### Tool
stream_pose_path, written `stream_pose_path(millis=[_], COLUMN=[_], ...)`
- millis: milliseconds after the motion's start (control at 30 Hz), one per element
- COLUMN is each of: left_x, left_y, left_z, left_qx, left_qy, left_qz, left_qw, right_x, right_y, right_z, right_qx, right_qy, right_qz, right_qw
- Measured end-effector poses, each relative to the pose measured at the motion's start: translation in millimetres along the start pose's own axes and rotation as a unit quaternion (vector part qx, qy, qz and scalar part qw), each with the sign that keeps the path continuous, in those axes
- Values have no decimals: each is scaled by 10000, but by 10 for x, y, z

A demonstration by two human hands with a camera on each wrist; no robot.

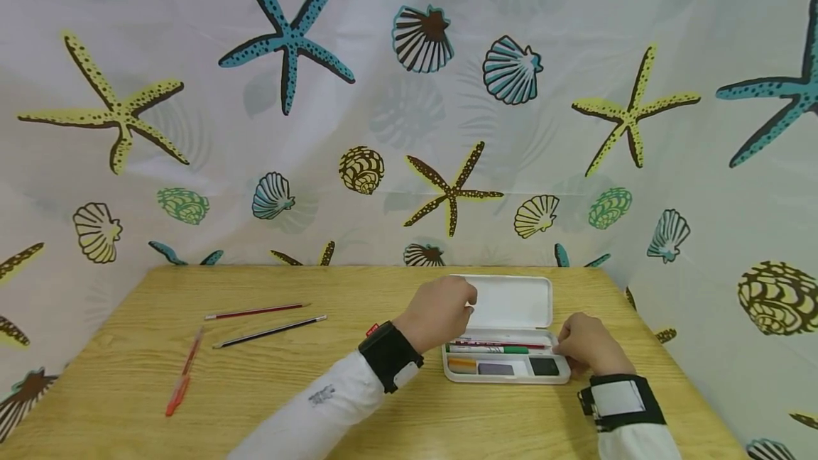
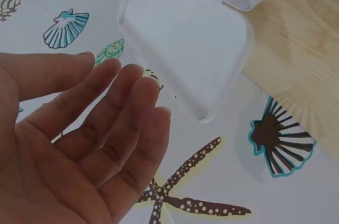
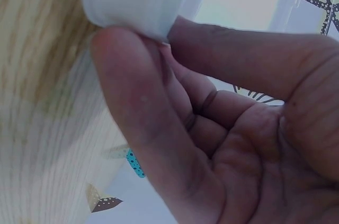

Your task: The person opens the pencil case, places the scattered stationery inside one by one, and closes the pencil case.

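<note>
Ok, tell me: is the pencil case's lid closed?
No, in the head view the pencil case lies open, its lid folded back, with pens showing inside.

The left hand (image 1: 441, 309) hides the near-left part of the pencil case lid (image 1: 511, 302), and small items in the case's lower compartments are too small to identify

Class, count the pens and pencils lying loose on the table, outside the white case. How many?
3: a red pencil farthest back, a dark pencil just in front, an orange pen nearer left. More lie inside the case.
</note>
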State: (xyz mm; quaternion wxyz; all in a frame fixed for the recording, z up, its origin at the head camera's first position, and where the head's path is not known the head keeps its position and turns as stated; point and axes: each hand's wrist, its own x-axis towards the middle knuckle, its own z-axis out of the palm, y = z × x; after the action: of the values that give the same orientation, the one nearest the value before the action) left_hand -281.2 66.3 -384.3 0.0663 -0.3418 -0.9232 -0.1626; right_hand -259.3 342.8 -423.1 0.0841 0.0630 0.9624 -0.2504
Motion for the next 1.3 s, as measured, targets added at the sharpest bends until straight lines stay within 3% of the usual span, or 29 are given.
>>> stream_pose_path(millis=[633, 1133, 1300], left_x=[-283, -605, -699], left_y=[-451, -885, -1031], left_z=[-170, -231, -299], left_qx=[-182, -286, -266], left_qy=[387, 612, 871], left_qz=[-414, -810, -1001], left_qw=[9982, 9944, 9908], right_x=[-44, -75, -72], right_y=[-37, -63, -63], right_z=[-21, -28, -30], right_qx=[-38, 21, -1], right_qy=[-58, -87, -91], right_qz=[45, -25, 31], right_qw=[10000, 10000, 10000])
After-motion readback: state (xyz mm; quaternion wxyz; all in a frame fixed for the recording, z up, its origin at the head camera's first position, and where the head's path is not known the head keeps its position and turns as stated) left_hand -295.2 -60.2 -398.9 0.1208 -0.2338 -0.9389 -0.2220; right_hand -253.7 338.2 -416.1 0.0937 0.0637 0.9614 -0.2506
